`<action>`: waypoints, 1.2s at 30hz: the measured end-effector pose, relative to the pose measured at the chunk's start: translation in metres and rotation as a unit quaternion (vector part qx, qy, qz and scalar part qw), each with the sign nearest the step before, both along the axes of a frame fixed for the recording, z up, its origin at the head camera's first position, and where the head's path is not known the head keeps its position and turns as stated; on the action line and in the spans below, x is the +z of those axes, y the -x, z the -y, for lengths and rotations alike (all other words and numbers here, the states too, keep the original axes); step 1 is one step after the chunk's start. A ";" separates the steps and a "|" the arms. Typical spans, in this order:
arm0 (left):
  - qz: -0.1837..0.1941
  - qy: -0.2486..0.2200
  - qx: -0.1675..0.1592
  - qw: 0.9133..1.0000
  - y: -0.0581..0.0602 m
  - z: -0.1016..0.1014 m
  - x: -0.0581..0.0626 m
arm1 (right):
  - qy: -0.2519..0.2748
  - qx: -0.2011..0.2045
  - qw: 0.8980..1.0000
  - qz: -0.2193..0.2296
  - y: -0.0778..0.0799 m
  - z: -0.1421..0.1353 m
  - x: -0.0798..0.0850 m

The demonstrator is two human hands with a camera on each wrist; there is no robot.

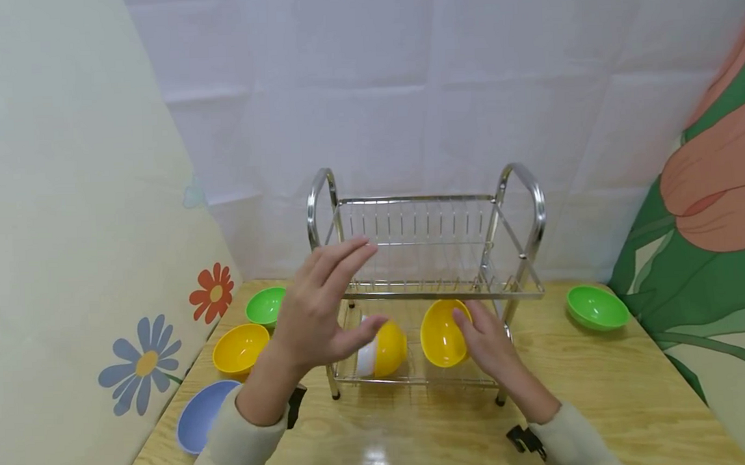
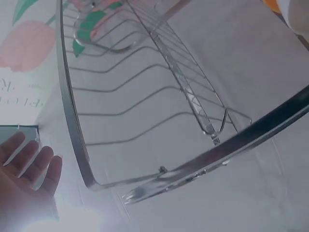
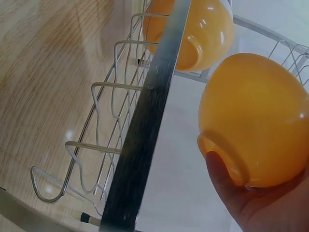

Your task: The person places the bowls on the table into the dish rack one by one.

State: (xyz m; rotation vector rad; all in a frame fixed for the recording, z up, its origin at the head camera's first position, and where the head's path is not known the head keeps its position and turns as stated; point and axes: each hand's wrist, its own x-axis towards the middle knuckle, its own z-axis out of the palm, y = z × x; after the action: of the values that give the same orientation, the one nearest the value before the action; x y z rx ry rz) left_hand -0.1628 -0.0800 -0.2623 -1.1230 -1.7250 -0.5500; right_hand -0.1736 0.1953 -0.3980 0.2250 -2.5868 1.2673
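Observation:
My right hand [image 1: 488,339] grips a yellow bowl [image 1: 444,334] by its right side, at the lower tier of a two-tier metal dish rack [image 1: 436,295]. In the right wrist view the thumb lies by the foot ring of that bowl [image 3: 256,116]. Left of it on the lower tier, another yellow bowl [image 1: 391,348] lies on its side against a white bowl [image 1: 366,359]. My left hand [image 1: 313,310] is raised before the rack's left side, fingers extended, holding nothing. In the left wrist view that hand [image 2: 29,179] appears beside the rack's upper tier.
On the table's left side stand a green bowl [image 1: 265,306], a yellow-orange bowl [image 1: 240,350] and a blue bowl [image 1: 201,415]. Another green bowl [image 1: 597,308] sits at the right. White cloth [image 1: 373,89] hangs behind the rack, whose curved handles [image 1: 534,206] rise at both sides.

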 end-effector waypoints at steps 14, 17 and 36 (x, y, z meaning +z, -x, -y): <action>0.085 -0.043 0.054 0.994 0.044 0.029 0.026 | -0.064 0.010 0.998 0.014 0.013 0.009 -0.006; 0.102 -0.040 0.061 0.992 0.052 0.032 0.030 | -0.068 0.016 0.997 0.029 0.015 0.014 -0.007; 0.193 -0.025 0.107 0.975 0.088 0.043 0.034 | -0.128 0.032 0.989 0.061 0.021 0.036 -0.008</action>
State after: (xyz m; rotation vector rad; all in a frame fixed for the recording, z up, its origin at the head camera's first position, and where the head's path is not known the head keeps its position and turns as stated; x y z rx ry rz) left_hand -0.2510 -0.1235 -0.2278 -0.8154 -2.1228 -0.7051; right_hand -0.1945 0.1591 -0.4062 0.2896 -2.8677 0.9934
